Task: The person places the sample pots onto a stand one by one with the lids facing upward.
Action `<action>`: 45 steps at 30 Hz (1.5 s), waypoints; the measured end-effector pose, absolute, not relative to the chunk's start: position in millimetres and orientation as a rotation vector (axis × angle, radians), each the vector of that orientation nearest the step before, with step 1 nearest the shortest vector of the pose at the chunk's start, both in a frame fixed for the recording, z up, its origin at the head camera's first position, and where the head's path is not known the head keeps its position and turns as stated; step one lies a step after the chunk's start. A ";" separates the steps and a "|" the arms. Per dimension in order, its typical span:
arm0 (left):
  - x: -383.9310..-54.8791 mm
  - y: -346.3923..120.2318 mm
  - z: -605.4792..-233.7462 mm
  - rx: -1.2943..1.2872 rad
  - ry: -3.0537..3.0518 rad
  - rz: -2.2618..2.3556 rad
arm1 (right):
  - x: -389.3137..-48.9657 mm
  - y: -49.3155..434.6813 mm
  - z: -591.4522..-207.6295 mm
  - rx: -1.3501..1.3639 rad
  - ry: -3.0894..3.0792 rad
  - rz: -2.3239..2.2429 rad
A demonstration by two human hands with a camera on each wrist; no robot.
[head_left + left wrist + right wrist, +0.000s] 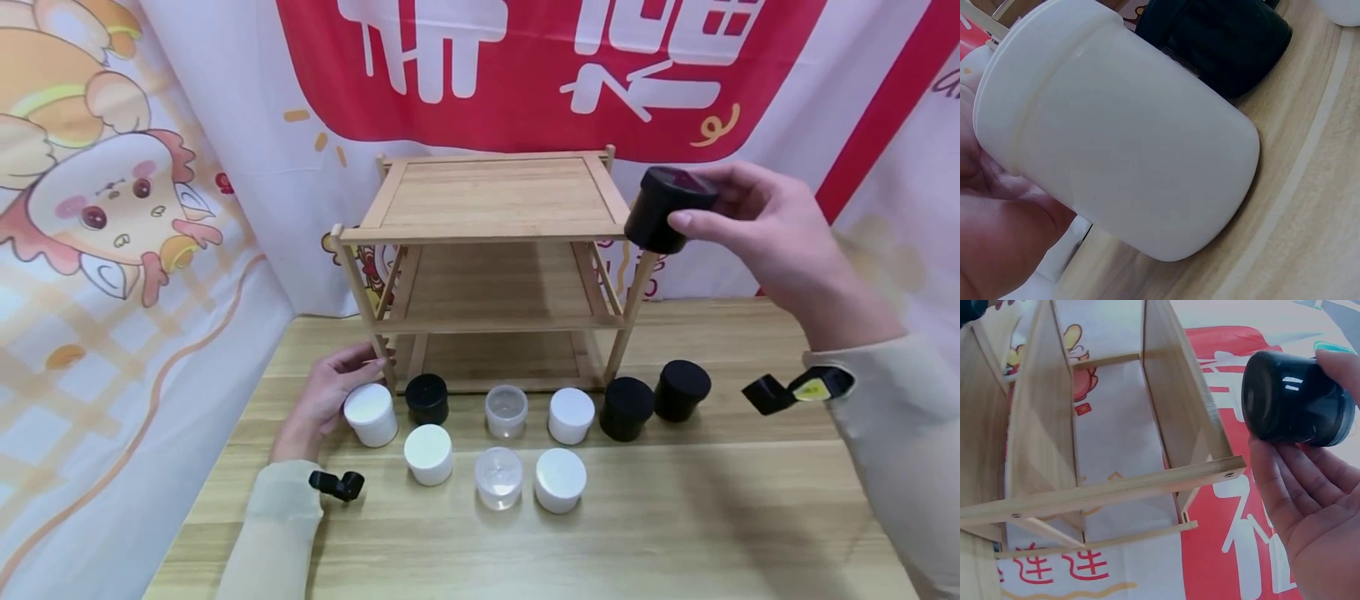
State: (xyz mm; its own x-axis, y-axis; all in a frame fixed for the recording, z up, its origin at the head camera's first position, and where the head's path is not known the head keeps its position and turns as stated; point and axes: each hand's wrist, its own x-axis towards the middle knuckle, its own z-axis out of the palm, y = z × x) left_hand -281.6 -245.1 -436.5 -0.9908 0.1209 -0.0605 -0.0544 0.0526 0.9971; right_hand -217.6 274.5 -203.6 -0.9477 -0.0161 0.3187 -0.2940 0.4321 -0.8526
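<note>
Shelf (495, 200) on wooden table (637, 533), printed cloth (525, 104) behind

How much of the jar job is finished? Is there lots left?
Done: nothing seems shelved yet; I see no jars on the shelf. In hand: one black jar, held by the right hand near the shelf's top corner. To go, probably: four white jars, three other black jars and two clear jars on the table. So yes, lots!
</note>
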 end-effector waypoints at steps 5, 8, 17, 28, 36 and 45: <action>-281.5 -245.0 -436.0 0.069 2.205 2.052 | -231.7 271.9 -186.3 0.214 -2.470 1.507; -281.4 -245.3 -436.9 0.063 2.206 2.052 | -241.0 269.6 -176.9 0.210 -2.483 1.503; -281.6 -245.1 -438.7 0.080 2.162 2.105 | -265.3 255.8 -156.4 0.239 -2.527 1.510; -283.1 -246.4 -440.9 0.086 2.166 2.088 | -289.9 241.8 -144.3 0.219 -2.578 1.512; -279.3 -249.0 -442.8 0.060 2.188 2.060 | -310.1 237.1 -145.7 0.224 -2.592 1.521; -283.6 -247.7 -442.4 0.070 2.185 2.069 | -328.9 238.6 -145.2 0.177 -2.692 1.462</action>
